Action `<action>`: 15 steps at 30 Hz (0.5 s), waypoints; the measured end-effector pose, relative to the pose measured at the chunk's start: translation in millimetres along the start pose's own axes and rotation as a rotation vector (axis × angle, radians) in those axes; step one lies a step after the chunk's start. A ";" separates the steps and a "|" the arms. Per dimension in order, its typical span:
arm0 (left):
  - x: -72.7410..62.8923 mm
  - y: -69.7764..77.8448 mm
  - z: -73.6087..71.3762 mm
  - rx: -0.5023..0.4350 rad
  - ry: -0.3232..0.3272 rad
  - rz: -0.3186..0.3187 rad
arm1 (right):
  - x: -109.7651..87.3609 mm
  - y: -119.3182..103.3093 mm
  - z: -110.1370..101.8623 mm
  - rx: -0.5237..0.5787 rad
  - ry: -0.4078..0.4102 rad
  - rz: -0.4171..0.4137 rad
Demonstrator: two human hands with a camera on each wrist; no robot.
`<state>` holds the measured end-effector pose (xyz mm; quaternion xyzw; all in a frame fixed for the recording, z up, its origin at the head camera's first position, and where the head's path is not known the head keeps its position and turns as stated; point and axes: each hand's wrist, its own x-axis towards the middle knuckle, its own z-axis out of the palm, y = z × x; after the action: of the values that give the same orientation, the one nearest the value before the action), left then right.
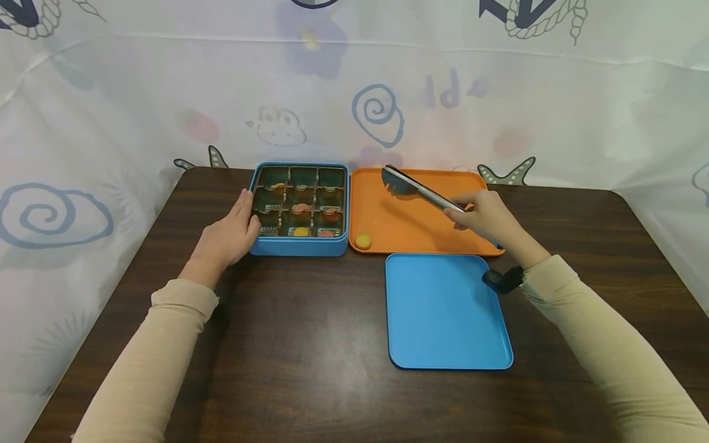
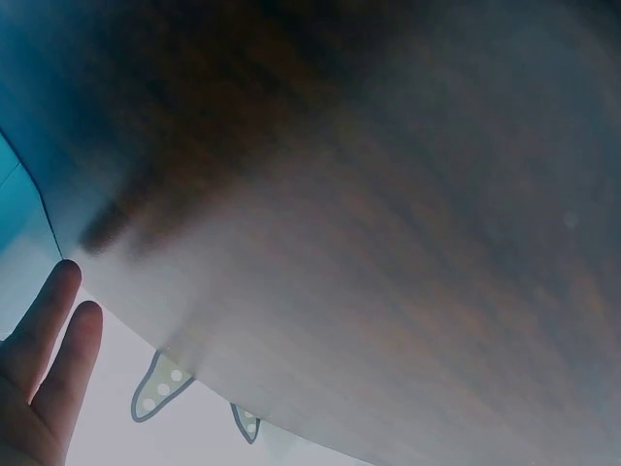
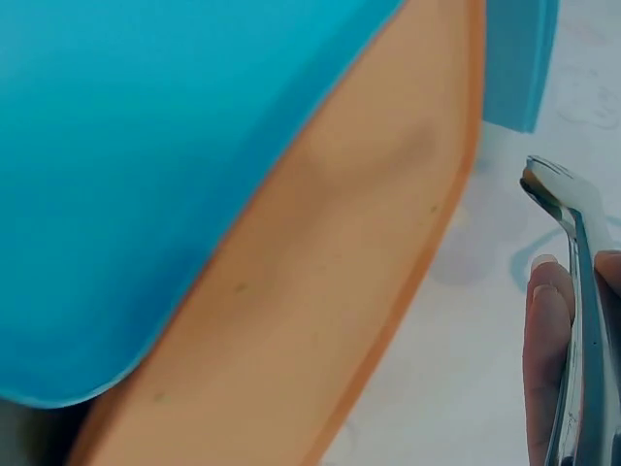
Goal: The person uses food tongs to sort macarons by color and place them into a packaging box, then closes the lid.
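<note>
My right hand (image 1: 480,212) grips metal tongs (image 1: 423,187) above the orange tray (image 1: 421,224). The tongs (image 3: 585,320) point up and left from the fingers in the right wrist view. Something brownish shows at their tips, too small to tell whether it is held. With its fingers nearly straight, my left hand (image 1: 224,237) rests against the left side of a blue box (image 1: 299,247). A clear divided insert fills the box, with small yellow and reddish pieces in several compartments. One round yellow piece (image 1: 362,241), like a cookie, lies in the tray's front left corner.
A blue lid or flat tray (image 1: 448,314) lies in front of the orange tray, close to its edge. All stand on a dark wooden table (image 1: 299,344). A white printed cloth (image 1: 232,80) hangs behind the table.
</note>
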<state>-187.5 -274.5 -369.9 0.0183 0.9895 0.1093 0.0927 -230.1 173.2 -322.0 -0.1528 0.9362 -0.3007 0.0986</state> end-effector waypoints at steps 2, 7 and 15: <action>-0.5 0.0 -0.4 0.001 -0.001 -0.001 | 2.1 -5.9 -0.6 0.008 0.011 0.004; -0.9 0.6 -0.6 0.002 -0.003 -0.003 | 9.9 -19.7 4.3 0.047 0.036 -0.008; -0.1 -1.6 0.4 -0.003 0.008 0.000 | 21.8 -47.4 19.3 0.060 0.048 -0.064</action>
<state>-187.3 -276.0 -370.6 0.0176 0.9897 0.1106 0.0886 -234.4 118.7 -311.3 -0.1722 0.9236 -0.3350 0.0710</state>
